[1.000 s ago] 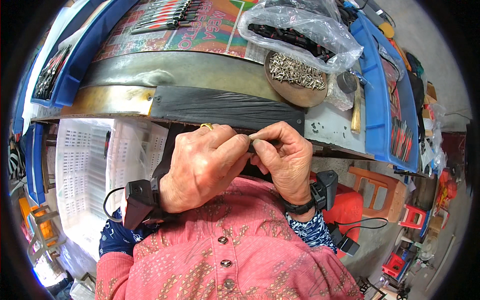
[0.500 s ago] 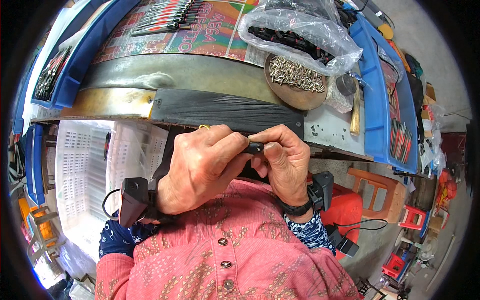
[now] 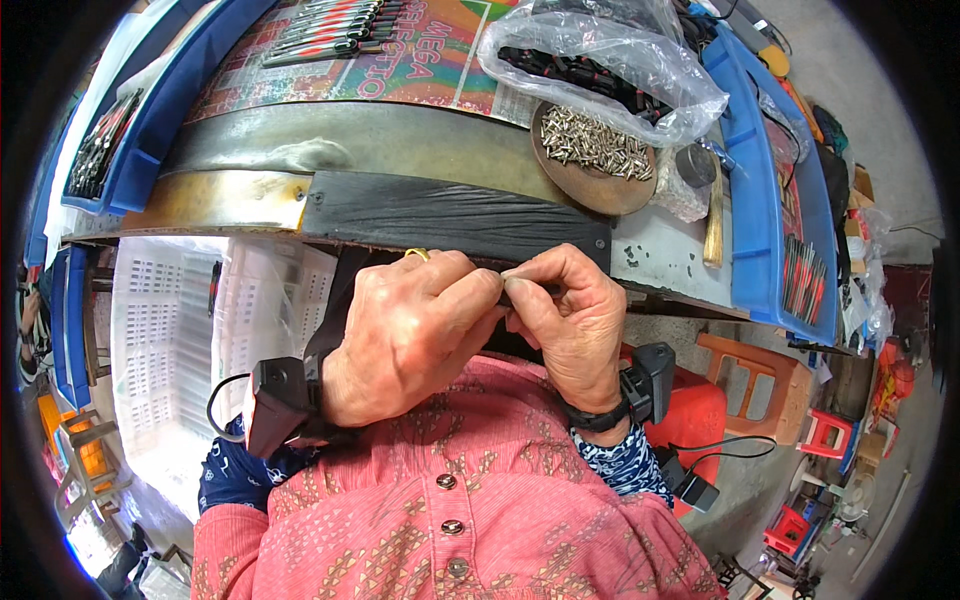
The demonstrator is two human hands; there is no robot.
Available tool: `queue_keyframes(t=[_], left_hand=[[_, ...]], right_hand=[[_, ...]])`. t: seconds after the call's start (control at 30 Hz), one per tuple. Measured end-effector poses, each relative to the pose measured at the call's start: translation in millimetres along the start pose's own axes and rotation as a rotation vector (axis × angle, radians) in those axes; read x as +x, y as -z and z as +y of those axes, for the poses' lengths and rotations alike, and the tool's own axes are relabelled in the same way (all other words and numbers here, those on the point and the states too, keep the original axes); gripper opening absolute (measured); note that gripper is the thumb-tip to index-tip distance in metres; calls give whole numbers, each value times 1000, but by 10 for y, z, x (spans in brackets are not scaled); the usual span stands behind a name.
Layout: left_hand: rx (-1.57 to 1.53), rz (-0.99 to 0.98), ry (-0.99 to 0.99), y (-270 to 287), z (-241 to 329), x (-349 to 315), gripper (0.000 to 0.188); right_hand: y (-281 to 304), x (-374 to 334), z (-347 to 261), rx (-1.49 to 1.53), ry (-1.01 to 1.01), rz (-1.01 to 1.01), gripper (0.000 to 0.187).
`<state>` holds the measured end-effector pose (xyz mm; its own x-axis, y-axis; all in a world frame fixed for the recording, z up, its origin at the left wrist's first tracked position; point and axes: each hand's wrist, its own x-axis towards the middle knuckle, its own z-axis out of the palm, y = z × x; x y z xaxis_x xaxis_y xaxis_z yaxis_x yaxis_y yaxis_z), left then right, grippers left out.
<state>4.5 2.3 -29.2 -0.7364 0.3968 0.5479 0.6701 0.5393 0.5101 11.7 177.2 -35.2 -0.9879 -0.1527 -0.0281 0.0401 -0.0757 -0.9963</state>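
Note:
My left hand (image 3: 412,335) is closed, its thumb and fingers wrapped round a small black handle-like part that is now almost wholly hidden by the fingers. My right hand (image 3: 572,325) pinches at the same spot, thumb and forefinger tips meeting the left fingertips. Whether a tiny piece sits between those tips, I cannot make out. Both hands are in front of my chest, just short of the bench's black front strip (image 3: 450,212). Beyond them a round brown dish (image 3: 610,198) carries many small silver metal pins (image 3: 590,143).
Behind the dish lies a clear plastic bag (image 3: 690,95) of black parts. A brush (image 3: 714,225) rests beside it. Blue trays (image 3: 745,270) with red-and-black tools flank the bench. More such tools (image 3: 330,35) lie at the back. A white crate (image 3: 165,330) stands below left.
The black part's end, visible between my hands before, is now covered by fingers. My right thumb and forefinger have closed in to meet my left fingertips.

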Motion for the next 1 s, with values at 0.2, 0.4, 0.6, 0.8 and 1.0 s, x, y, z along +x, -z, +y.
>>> queue_keyframes(t=[0.2,0.4,0.6,0.8,1.0], left_hand=[[-65,-4,40,33,-8,17,21],[-63,13,48,31,-8,24,20],[-31,-12,1,22,-7,7,23],[-42,-6,15,97,10,78,21],[-10,-37,56,379,-206,245,22]], right_hand=[[49,-20,-36,93,-28,-57,21],[62,-12,-76,83,-20,-61,20],[47,-14,-121,-63,-56,-47,11],[-14,-2,-167,-32,-53,-32,13],[49,13,-237,-119,116,39,30]])
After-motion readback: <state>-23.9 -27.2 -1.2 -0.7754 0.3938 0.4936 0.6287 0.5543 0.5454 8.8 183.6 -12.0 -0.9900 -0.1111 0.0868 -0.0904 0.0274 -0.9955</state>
